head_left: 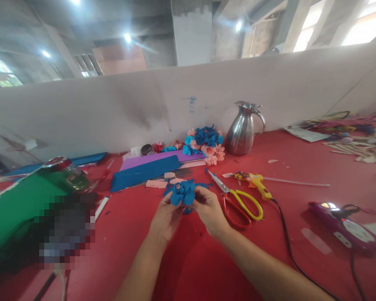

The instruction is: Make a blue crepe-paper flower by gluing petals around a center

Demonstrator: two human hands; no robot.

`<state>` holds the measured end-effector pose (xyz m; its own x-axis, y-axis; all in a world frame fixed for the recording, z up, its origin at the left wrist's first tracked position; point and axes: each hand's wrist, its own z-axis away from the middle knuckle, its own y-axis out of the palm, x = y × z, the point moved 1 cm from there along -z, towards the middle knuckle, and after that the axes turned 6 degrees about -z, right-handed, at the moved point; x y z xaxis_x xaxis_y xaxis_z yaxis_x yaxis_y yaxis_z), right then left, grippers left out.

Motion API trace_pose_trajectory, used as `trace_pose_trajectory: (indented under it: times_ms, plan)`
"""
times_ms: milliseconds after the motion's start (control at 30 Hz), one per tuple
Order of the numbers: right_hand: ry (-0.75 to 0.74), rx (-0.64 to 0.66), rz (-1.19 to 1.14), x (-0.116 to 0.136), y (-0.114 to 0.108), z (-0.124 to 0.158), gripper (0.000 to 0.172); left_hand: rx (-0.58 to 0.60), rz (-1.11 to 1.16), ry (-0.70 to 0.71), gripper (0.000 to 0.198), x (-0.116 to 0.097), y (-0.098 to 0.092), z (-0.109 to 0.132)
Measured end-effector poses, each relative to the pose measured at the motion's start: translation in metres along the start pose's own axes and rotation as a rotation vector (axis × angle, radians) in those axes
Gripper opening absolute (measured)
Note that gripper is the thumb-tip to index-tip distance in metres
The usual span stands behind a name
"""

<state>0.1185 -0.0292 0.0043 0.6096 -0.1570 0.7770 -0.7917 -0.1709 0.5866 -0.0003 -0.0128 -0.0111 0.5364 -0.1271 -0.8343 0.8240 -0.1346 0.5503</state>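
Between my two hands is a blue paper flower [183, 193], its petals spread around a small rolled centre. My left hand [166, 213] grips its left side, fingers closed. On the other side my right hand [209, 207] pinches a petal at the flower's right edge. Blue paper scraps lie on the red table just behind the flower. Scissors [238, 200] with one yellow and one red handle rest right of my right hand. Past them lies a yellow glue gun [257, 184] with a clear glue stick in it.
A cluster of blue and pink paper flowers [207, 144] stands by a steel jug [241, 129] near the white partition. Blue sheets [144, 172] lie in front of it. Left are a green sheet [25, 209] and a glass jar [70, 173]; right, a purple power strip [347, 228] with cords.
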Motion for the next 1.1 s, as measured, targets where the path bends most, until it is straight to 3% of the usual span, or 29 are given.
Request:
trace_pose_trajectory:
  times_ms: [233, 400, 633, 900, 1100]
  plan:
    - [0.069, 0.011, -0.025, 0.001, -0.003, -0.002, 0.024, 0.002, -0.088, 0.003, 0.016, -0.004, 0.001, 0.003]
    - [0.1, 0.01, -0.049, -0.001, -0.005, -0.003, 0.038, 0.038, -0.14, 0.012, 0.014, -0.007, 0.003, 0.005]
    - [0.185, 0.039, -0.042, 0.006, -0.008, -0.007, 0.045, 0.058, -0.186, -0.016, 0.021, -0.009, 0.001, 0.008]
    - [0.278, 0.141, -0.04, 0.013, -0.013, -0.009, 0.052, 0.203, -0.236, 0.06, 0.02, -0.013, 0.003, 0.011]
    - [0.246, 0.125, -0.045, 0.008, -0.013, -0.011, 0.049, 0.129, -0.304, 0.1, 0.027, -0.014, 0.008, 0.011]
